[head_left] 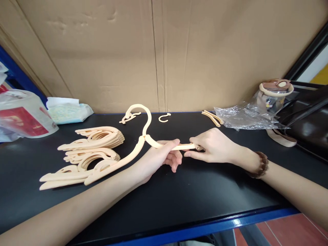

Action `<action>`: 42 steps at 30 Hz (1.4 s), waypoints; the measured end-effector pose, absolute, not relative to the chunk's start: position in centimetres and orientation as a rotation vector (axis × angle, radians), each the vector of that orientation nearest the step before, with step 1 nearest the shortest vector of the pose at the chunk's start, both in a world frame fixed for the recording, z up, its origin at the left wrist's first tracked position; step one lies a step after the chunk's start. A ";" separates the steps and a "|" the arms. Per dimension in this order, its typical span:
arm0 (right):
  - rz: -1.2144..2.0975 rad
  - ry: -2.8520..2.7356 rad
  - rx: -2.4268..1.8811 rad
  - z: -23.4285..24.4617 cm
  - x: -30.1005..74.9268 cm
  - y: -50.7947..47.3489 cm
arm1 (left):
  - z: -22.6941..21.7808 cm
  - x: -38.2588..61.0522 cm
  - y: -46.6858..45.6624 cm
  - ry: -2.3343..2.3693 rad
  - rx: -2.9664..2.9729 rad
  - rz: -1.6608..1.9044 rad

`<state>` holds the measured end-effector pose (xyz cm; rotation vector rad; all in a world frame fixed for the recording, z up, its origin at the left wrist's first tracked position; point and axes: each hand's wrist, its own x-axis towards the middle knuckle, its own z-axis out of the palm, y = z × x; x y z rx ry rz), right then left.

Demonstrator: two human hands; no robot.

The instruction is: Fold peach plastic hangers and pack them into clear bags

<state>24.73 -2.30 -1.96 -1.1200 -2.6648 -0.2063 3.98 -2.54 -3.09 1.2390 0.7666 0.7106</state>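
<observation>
A cream plastic folding hanger [148, 120] is held above the black table, its hook upward and its two arms spread out. My left hand [164, 155] is closed around the right arm of the hanger, thumb on top. At that arm's outer end, my right hand [214, 147] pinches the tip between thumb and fingers; part of the tip is hidden. The hanger's other arm slopes down to the left, beside a stack of folded hangers [102, 140]. A lower stack of folded hangers [66, 177] lies nearer to me, partly overlapped by that arm.
Loose cream hanger parts [130, 117], a small hook [164, 118] and thin strips [212, 118] lie along the back edge. Cardboard [179, 54] rises behind. A tissue pack [69, 111] and plastic tub [28, 114] stand left; clear plastic wrap [238, 118], a cup [273, 99] and a black bag [310, 116] right.
</observation>
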 end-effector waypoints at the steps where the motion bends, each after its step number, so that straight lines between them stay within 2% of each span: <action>1: -0.191 -2.653 -1.116 -1.8 24.8 -2.2 | -3.0 3.9 -2.5 0.757 1.242 0.699; 4: -0.186 -2.559 -1.082 -1.1 25.2 -2.0 | -2.9 3.9 -2.5 0.720 1.220 0.697; 9: -0.628 -2.015 -1.019 0.2 26.3 -2.2 | -2.9 3.8 -2.7 0.688 1.203 0.797; 12: -0.706 -1.873 -0.868 0.6 26.7 -2.8 | -2.7 3.7 -2.8 0.669 1.199 0.823; 16: -0.368 -2.215 -0.944 0.0 25.6 -3.7 | -2.0 3.6 -3.0 0.639 1.192 0.853; 20: 0.539 -2.209 -1.238 -1.3 23.8 -3.7 | -1.5 3.9 -3.4 0.616 1.190 0.853; 23: 1.218 -1.864 -1.118 -2.0 23.0 -3.3 | -1.8 4.2 -3.6 0.658 1.213 0.800; 25: 1.447 -1.666 -1.019 -2.1 22.9 -3.1 | -2.1 4.2 -3.6 0.701 1.228 0.779; 32: 1.531 -1.606 -1.016 -1.0 24.6 -2.2 | -2.3 4.1 -3.2 0.815 1.277 0.637; 42: 1.261 -1.756 -1.195 1.2 30.4 0.4 | -2.7 3.6 -2.1 0.868 1.209 0.911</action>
